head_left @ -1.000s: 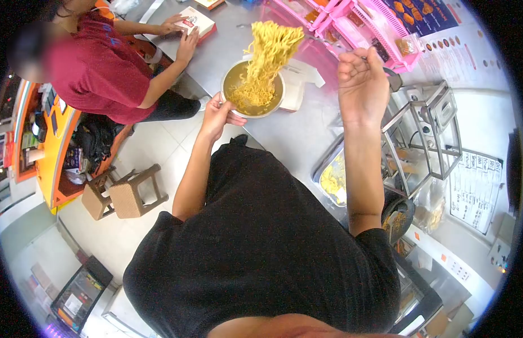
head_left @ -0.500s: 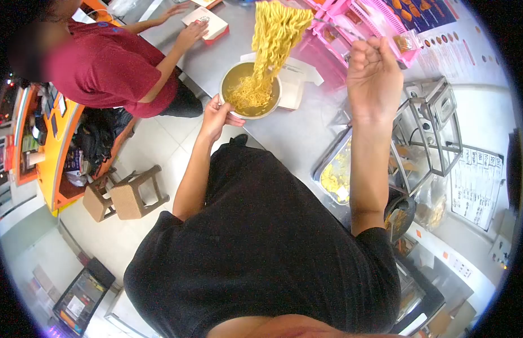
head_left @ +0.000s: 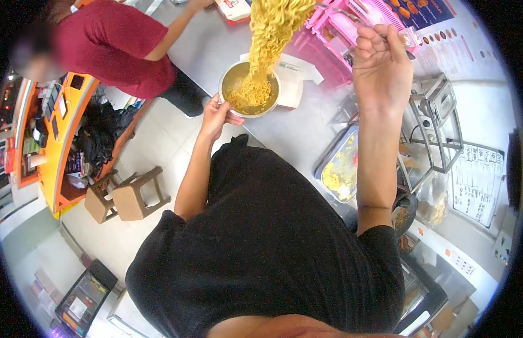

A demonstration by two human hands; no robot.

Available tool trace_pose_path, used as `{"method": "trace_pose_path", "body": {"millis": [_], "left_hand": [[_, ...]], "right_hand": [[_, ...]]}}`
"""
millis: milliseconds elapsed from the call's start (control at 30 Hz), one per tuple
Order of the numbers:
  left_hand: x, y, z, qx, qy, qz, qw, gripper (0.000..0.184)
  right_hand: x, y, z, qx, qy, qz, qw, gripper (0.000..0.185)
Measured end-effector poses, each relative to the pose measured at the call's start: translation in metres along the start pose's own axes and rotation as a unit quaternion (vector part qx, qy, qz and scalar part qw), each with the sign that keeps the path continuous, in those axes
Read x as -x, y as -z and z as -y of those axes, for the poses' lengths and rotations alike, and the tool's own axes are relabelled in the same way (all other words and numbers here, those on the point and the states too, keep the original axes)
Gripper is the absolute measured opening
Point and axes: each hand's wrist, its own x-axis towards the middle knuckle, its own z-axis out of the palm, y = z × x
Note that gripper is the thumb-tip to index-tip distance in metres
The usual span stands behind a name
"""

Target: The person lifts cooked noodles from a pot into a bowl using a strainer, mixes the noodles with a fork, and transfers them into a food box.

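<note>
My left hand (head_left: 217,116) grips the near-left rim of a round bowl (head_left: 275,93), thumb over the edge. In the bowl lie yellow noodles, and a long bundle of noodles (head_left: 275,34) hangs above it, still joined to those inside. My right hand (head_left: 383,65), raised palm up with curled fingers, is shut on the thin metal handle of what looks like a fork (head_left: 345,14). The fork's head is buried in the noodles. Behind the bowl, an open white carton (head_left: 289,93) stands on the metal table (head_left: 295,132).
A pink plastic basket (head_left: 329,42) stands at the back right. Beside my right forearm is a clear tray (head_left: 339,169) of yellow food. A person in a maroon shirt (head_left: 112,48) works at the left, near a red and white box (head_left: 234,10). Brown stools (head_left: 129,203) stand on the floor.
My right hand has risen slightly and shifted right, and the noodle bundle is lifted higher and stretched. The person in maroon has moved, with the red and white box now farther back and right.
</note>
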Motion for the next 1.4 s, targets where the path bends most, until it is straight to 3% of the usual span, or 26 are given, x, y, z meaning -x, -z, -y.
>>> {"method": "trace_pose_path", "body": {"millis": [67,167,267,433,800,1033,1133,1167,1300,1400], "left_hand": [[-0.003,-0.001,-0.002,0.004,-0.005,0.001,1.000,0.024],[-0.001,0.000,0.001,0.009,-0.004,0.004,1.000,0.024],[-0.001,0.001,0.001,0.002,0.003,0.000,1.000,0.025],[0.002,0.002,0.005,-0.003,-0.003,-0.002,1.000,0.028],[0.018,0.031,0.012,-0.016,0.032,-0.006,0.999,0.037],[0.014,0.033,0.016,0.000,0.035,-0.003,0.999,0.035],[0.008,0.032,0.016,-0.009,0.043,-0.006,0.999,0.033],[0.007,0.031,0.016,-0.004,0.041,-0.006,0.999,0.032],[0.005,0.023,0.014,0.002,0.039,-0.012,0.999,0.029],[0.007,0.021,0.010,0.005,0.033,-0.026,0.999,0.029]], "right_hand": [[0.004,0.002,-0.003,-0.006,-0.028,-0.015,0.999,0.026],[0.001,-0.001,0.000,0.000,0.007,0.024,1.000,0.026],[0.008,-0.012,-0.009,0.029,0.015,-0.113,0.993,0.025],[0.001,-0.001,-0.002,0.004,0.017,-0.014,1.000,0.024],[-0.019,-0.016,0.056,-0.065,0.018,0.070,0.995,0.020],[-0.021,0.013,0.045,-0.003,0.060,0.024,0.998,0.024],[-0.020,0.024,0.021,0.006,0.070,-0.061,0.996,0.024],[-0.009,0.016,0.012,-0.034,0.026,0.040,0.998,0.025],[-0.006,0.050,-0.021,0.081,0.001,-0.147,0.986,0.037],[0.003,0.082,-0.044,0.097,-0.011,-0.165,0.982,0.038]]}}
